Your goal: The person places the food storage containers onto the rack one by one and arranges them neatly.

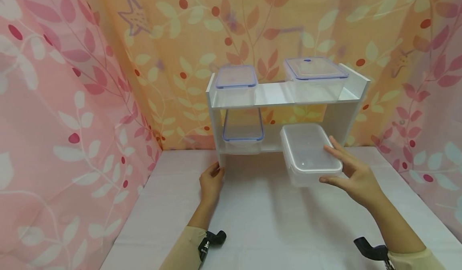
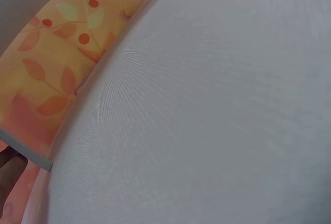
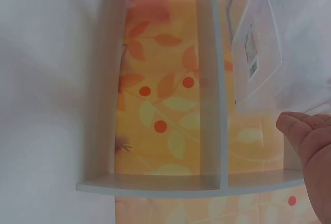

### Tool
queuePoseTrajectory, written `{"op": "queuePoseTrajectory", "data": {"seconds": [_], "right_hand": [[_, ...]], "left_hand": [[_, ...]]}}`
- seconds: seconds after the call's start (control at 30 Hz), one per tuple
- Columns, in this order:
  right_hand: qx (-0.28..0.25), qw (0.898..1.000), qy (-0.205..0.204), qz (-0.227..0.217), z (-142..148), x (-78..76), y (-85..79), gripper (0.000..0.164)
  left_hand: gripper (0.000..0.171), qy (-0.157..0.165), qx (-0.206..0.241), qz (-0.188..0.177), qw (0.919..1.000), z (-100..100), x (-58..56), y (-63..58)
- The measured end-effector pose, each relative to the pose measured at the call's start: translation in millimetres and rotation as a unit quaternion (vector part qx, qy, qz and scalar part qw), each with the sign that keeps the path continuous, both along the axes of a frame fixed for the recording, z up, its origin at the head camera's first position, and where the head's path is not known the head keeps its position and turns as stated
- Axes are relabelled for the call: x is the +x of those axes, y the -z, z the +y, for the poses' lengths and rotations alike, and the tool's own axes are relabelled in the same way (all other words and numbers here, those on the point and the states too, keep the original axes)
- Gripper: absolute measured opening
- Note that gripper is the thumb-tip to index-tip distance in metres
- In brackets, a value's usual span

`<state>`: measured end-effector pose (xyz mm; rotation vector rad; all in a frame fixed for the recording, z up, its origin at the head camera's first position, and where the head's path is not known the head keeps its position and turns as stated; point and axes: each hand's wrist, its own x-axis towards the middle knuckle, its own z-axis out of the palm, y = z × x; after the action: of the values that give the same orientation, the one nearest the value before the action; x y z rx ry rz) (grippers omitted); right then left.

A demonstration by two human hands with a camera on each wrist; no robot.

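My right hand [image 1: 355, 177] holds a clear plastic food container [image 1: 312, 151] with a frosted, white-edged lid by its right side, thumb near the front corner. The container is tilted, in front of the right part of the middle shelf. In the right wrist view, its underside [image 3: 258, 48] shows a small label beside my fingers [image 3: 297, 125]. My left hand [image 1: 211, 183] grips the lower left side panel of a white two-tier shelf unit [image 1: 274, 94]. In the left wrist view, only the fingers [image 2: 11, 169] show, at the panel's edge [image 2: 28, 151].
Two clear containers with blue-rimmed lids, one at left [image 1: 236, 83] and a larger one at right [image 1: 317, 79], stand on the top tier. Another blue-rimmed container [image 1: 243, 131] sits on the lower tier's left. White cloth [image 1: 252, 222] covers the table; patterned curtains [image 1: 90, 121] surround it.
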<state>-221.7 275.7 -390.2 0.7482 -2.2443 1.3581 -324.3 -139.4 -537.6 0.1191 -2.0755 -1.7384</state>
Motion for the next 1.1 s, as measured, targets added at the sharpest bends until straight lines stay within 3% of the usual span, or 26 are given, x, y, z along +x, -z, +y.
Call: {"op": "queuePoseTrajectory", "data": {"seconds": [0.5, 0.8, 1.1], "right_hand": [[-0.002, 1.0, 0.0, -0.009, 10.7, -29.0, -4.3, 0.086], [-0.039, 0.999, -0.032, -0.014, 13.8, -49.7, -2.2, 0.086], [-0.034, 0.999, -0.014, -0.031, 15.7, -65.1, -3.7, 0.085]], "left_hand": [[0.036, 0.007, 0.014, 0.0, 0.9999, 1.9, -0.8, -2.8], [0.036, 0.01, 0.021, -0.006, 0.9997, 3.4, 0.9, -5.3], [0.034, 0.004, 0.015, -0.006, 0.9999, 2.2, 1.8, -2.5]]}}
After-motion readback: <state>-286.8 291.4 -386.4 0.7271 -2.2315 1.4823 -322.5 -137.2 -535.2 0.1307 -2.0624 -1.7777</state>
